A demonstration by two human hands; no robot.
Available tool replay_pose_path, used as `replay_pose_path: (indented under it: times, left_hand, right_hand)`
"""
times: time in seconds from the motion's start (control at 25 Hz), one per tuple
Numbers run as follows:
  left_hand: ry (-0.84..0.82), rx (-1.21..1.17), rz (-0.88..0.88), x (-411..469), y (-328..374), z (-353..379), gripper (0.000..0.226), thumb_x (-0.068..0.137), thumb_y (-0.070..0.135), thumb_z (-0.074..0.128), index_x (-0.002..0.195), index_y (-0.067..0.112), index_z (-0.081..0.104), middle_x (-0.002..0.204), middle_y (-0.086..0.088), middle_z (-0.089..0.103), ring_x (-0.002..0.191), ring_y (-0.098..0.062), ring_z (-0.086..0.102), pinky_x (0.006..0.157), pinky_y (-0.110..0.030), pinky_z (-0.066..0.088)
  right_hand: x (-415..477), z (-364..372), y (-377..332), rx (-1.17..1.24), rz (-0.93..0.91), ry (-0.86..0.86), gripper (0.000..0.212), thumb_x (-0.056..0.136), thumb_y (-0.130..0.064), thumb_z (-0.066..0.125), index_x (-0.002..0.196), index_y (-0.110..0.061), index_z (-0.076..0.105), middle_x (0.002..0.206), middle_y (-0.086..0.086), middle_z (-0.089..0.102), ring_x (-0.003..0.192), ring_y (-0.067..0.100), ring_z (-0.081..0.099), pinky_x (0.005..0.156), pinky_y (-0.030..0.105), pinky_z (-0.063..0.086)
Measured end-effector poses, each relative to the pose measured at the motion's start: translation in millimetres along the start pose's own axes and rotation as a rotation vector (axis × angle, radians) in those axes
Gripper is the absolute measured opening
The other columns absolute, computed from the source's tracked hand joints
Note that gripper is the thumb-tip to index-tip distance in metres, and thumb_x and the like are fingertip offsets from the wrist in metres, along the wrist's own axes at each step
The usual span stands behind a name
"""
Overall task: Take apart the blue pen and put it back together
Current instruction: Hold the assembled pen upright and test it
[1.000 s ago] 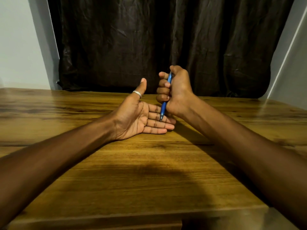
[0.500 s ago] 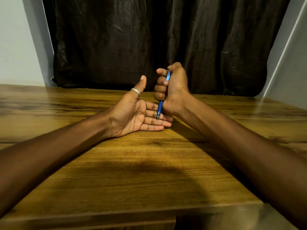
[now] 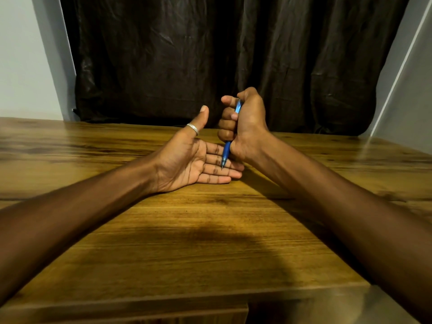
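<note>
Right hand (image 3: 243,127) is fisted around the blue pen (image 3: 226,152), fingers curled tight on the barrel, thumb up near the top end at 12 o'clock. Pen is near upright, tip down at 6 o'clock, point sitting on or just above the fingers of the left hand (image 3: 187,160); can't tell if it actually touches. Left hand is flat, palm up, fingers together and extended toward 3 o'clock, thumb raised with a ring (image 3: 193,128), holding nothing. It rests low over the wooden table (image 3: 187,242), dark curtain (image 3: 210,54) behind. Pen looks whole: no loose parts seen on the table or in the palm, so my read is either pre-disassembly or just reassembled, can't say which. Handling guess: light, stiff plastic barrel, smooth and a bit slippery, darker lower section probably a rubber grip. Internals likely small (spring, refill), easy to lose, so keep the open palm under it. To unscrew, I'd pinch the lower grip section with the left fingers, hold the upper barrel with the right, and twist. A fist grip hides the joint; better to shift to fingertips.
</note>
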State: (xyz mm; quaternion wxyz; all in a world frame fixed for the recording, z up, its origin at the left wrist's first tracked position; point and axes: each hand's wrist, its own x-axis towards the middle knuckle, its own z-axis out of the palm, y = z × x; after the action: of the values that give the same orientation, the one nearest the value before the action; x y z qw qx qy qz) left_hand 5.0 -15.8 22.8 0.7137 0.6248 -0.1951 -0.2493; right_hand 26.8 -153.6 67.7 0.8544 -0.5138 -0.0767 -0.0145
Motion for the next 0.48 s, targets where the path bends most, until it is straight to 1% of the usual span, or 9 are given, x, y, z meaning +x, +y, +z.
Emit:
replay_pose_path:
  times: [0.24,0.48]
  left_hand:
    - [0.004,0.007,0.000,1.0,-0.2,0.1,0.111,0.083,0.088,0.028,0.133,-0.008,0.054,0.127,-0.031,0.066,0.122,-0.037,0.064,0.103,-0.042,0.052]
    - [0.007,0.019,-0.001,2.0,-0.8,-0.2,0.111,0.083,0.088,0.028,0.133,-0.007,0.054,0.127,-0.030,0.066,0.122,-0.037,0.065,0.104,-0.042,0.050]
  right_hand:
    - [-1.4,-1.9,-1.6,-0.006,0.006,0.000,0.038,0.101,-0.040,0.034,0.087,-0.013,0.057,0.047,-0.008,0.033,0.040,0.007,0.024,0.038,0.021,0.018]
    - [-1.3,-1.5,-0.8,-0.006,-0.007,0.001,0.033,0.100,-0.035,0.033,0.088,-0.013,0.056,0.047,-0.008,0.032,0.040,0.008,0.023,0.038,0.021,0.017]
